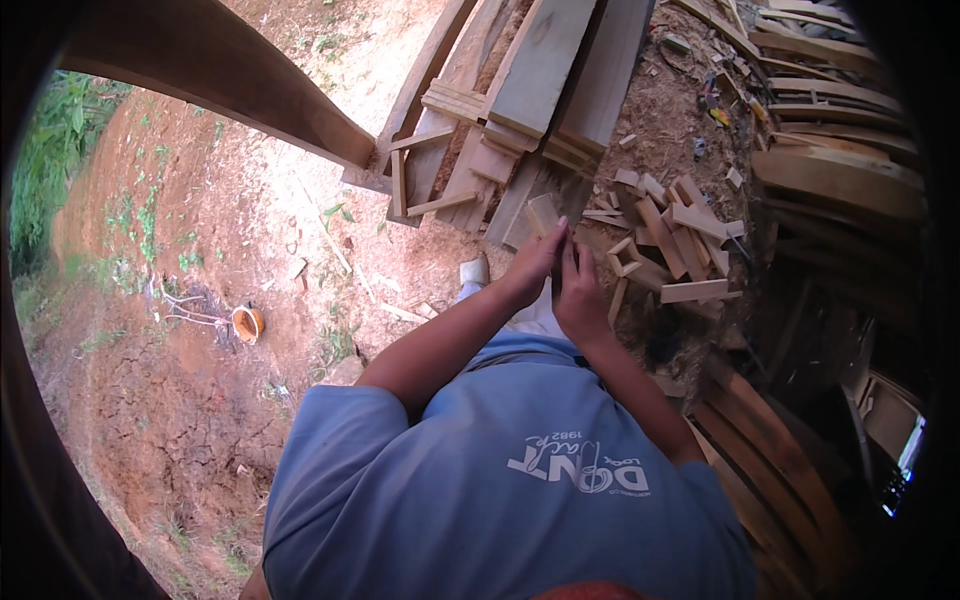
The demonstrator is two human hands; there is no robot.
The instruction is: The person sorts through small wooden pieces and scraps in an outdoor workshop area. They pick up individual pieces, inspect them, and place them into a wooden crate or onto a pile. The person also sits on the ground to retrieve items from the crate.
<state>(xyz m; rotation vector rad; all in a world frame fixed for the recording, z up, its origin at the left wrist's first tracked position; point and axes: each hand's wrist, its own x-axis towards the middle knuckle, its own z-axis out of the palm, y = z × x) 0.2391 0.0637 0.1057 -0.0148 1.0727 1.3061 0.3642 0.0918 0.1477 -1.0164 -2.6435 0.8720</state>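
Left hand (pixel 533 272) pinches a wooden block (pixel 542 212); right hand (pixel 580 297) curls alongside, grip unclear. Dirt ground (pixel 215 410) lies open past the left edge of stacked planks (pixel 535 80).

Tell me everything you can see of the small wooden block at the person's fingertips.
The small wooden block is pale tan, apparently bare wood, roughly rectangular, with a flat face showing. It juts out beyond the left hand, which appears to hold its near end; that end is hidden. Its far end leans slightly left in the view. The right hand is close alongside, but whether it touches the block is unclear. Fine surface marks are too small to tell.
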